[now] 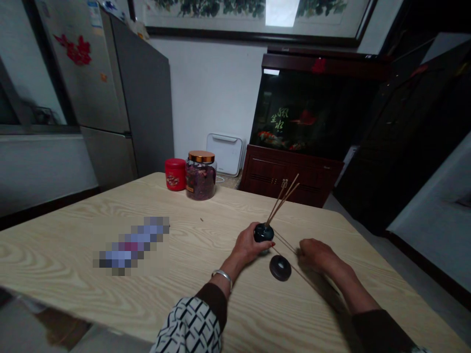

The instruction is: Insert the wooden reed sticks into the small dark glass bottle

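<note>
My left hand (pixel 247 245) is closed around a small dark round bottle (pixel 264 232) that stands on the table. Several thin brown sticks (pixel 281 198) rise from the bottle's mouth, leaning to the right. To the right, my right hand (pixel 314 255) is curled closed on the end of thin sticks (pixel 286 241) that reach back toward the bottle. Another thin stick, or its shadow, runs low beneath that hand; which one I cannot tell. A dark round disc (pixel 280 268) with a pale centre lies on the table between my hands.
The wood-grain table (pixel 184 274) carries a red canister (pixel 175 174) and a copper-lidded jar (pixel 200 176) of dark dried pieces at its far edge. A pixelated object (pixel 132 245) lies left. Behind stand a refrigerator (pixel 147 108) and a fish tank (pixel 312 113).
</note>
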{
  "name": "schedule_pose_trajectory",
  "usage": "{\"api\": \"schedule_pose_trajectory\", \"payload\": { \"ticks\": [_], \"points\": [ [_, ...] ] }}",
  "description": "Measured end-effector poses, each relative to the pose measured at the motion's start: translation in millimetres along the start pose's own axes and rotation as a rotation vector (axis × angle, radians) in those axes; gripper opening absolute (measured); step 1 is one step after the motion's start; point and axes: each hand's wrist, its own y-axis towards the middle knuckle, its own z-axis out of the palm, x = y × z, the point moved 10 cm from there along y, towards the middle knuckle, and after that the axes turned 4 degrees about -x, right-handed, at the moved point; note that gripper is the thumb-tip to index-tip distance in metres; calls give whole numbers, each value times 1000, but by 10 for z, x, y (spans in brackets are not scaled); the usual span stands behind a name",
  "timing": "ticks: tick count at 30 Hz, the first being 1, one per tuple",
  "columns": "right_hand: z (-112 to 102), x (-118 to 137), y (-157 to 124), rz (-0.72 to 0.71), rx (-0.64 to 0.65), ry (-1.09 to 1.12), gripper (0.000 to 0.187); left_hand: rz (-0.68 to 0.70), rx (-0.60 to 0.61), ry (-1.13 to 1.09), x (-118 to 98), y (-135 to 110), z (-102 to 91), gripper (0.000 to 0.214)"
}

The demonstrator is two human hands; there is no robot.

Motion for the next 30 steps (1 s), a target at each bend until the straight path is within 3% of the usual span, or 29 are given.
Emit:
{"api": "schedule_pose_trajectory", "payload": {
  "ticks": [4, 8, 12, 16, 21, 30],
  "points": [
    [-151, -309, -13, 23, -90, 227, 8, -5, -1, -1, 0, -6, -7, 60],
    [-539, -552, -85, 133, -374, 819, 29, -5, -6, 14, -5, -9, -16, 62],
    [-832, -408, -201, 178, -637, 1330, 36, -7, 1, 15, 5, -4, -9, 63],
    [-1100, -26, -229, 80, -818, 1405, 28, -3, 4, 18, 6, 2, -4, 63],
    [-1148, 376, -86, -62, -771, 1351, 24, -1, 3, 11, -15, 4, 0, 61],
    [-805, 674, 86, -83, -546, 1215, 26, -19, 4, 42, -34, 1, -12, 64]
  ]
}}
